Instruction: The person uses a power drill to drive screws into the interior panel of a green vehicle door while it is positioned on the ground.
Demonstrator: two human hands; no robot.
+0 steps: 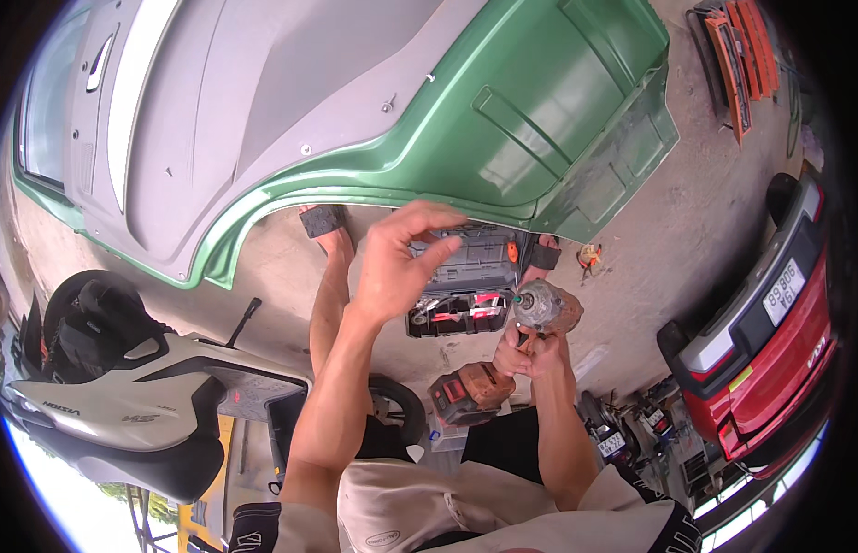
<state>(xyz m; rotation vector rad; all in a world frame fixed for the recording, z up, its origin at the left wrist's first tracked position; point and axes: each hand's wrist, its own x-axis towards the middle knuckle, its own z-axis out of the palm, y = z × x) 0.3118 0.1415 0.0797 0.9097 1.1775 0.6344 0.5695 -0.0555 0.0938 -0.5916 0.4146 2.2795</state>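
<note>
My right hand (528,354) grips a worn impact driver (545,310) by its handle. The driver's nose points up and away from me, and its red and black battery (461,394) hangs at the lower left. My left hand (401,263) is raised at the middle with its fingers stretched out and the thumb apart, holding nothing I can see. It hovers before the near edge of a large green and grey vehicle panel (355,88). A screw (387,105) stands out of the panel's grey face. Beneath my hands lies an open tool case (459,329) with red and grey contents.
A light-coloured scooter (125,396) stands close on the left. To the right is a red car (779,364). Orange slatted parts (738,55) lie at the far right. A small orange object (588,258) is on the floor (622,217) beside a sandalled foot (544,249).
</note>
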